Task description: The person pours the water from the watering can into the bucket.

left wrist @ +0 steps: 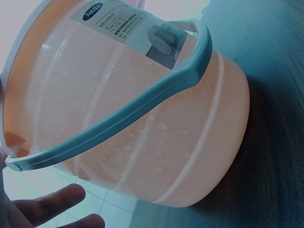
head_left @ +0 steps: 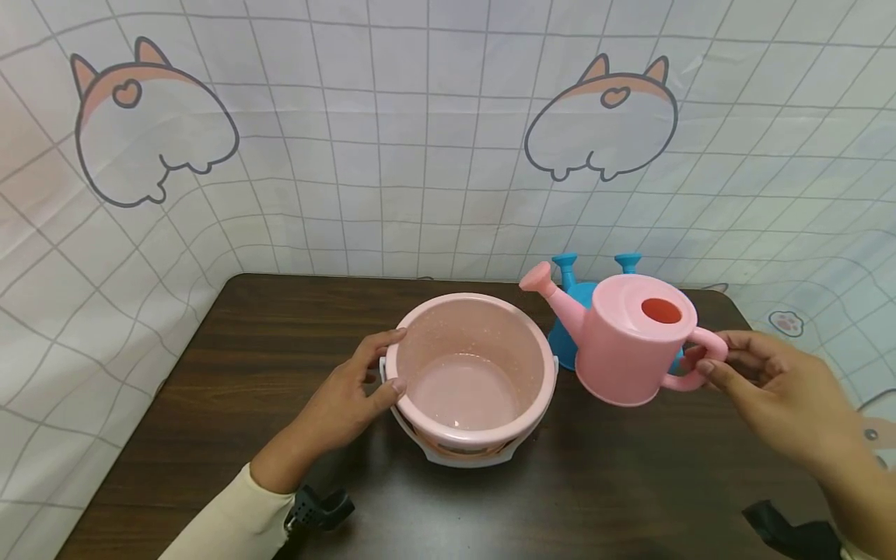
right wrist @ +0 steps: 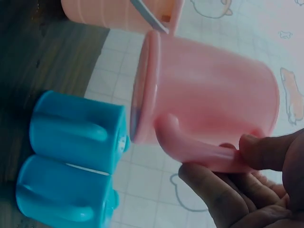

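Note:
A pink bucket [head_left: 472,439] stands upright on the table, with a little clear liquid at its bottom. My left hand [head_left: 350,393] holds its left rim, thumb and index finger on the edge; in the left wrist view two fingers [left wrist: 52,202] extend clear of the wall. The bucket's handle [left wrist: 128,118] hangs down its side. My right hand [head_left: 784,389] grips a pink watering can [head_left: 623,350] by its handle, thumb against fingers. The can is raised above the table, tilted slightly, its spout [head_left: 563,307] toward the bucket. What it contains cannot be seen.
Two blue watering cans [right wrist: 78,126] stand side by side on the table, partly hidden behind the pink one in the head view. The dark wooden table [head_left: 273,342] meets a white grid-patterned cloth [head_left: 399,155] at its back and sides.

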{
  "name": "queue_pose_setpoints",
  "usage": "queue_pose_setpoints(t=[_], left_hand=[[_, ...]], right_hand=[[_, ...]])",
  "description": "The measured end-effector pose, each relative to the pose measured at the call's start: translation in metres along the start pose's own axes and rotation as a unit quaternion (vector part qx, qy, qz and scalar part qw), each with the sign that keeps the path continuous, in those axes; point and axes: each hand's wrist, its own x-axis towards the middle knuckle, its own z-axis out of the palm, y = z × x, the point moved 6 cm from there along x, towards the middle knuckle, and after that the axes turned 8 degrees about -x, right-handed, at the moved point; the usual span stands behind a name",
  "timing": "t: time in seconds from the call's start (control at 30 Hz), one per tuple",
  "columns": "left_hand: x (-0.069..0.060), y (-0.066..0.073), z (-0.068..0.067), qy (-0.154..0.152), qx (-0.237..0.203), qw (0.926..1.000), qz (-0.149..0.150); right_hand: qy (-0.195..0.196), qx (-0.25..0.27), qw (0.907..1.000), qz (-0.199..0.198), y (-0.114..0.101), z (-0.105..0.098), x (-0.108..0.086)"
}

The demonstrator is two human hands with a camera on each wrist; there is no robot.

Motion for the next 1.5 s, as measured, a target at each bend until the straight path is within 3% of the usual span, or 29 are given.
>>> queue_pose_setpoints(t=[0.5, 1.13, 1.37, 1.5], left_hand=[[-0.002, -0.001, -0.001, 0.0, 0.008, 0.9999, -0.008], [-0.001, 0.0, 0.001, -0.003, 0.001, 0.9999, -0.01], [-0.001, 0.0, -0.001, -0.002, 0.008, 0.9998, -0.018], [-0.001, 0.002, -0.001, -0.004, 0.006, 0.9999, -0.016]], right_hand=[[0.05, 0.034, 0.9962, 0.062, -0.017, 0.024, 0.014], [0.076, 0.05, 0.9937, 0.067, -0.034, 0.046, 0.027], [0.059, 0.104, 0.9901, 0.075, -0.037, 0.059, 0.033], [0.075, 0.092, 0.9892, 0.087, -0.036, 0.059, 0.033]])
